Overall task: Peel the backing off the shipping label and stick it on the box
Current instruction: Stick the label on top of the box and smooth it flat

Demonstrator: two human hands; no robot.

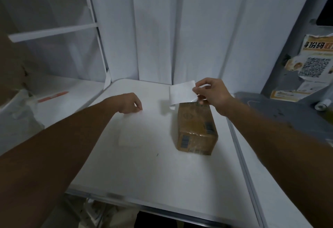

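The peeling appears done and only the sticking is left: the shipping label (pixel 182 93) is pinched in the right hand (pixel 211 94) above the box (pixel 196 128) at its 12 o'clock end, while the left hand (pixel 130 103), loosely curled, rests on a white backing sheet (pixel 133 130) at the box's 9 o'clock.

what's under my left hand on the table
A white sheet, probably the peeled backing, lies flat on the white table under the left hand. The part beneath the fingers is hidden.
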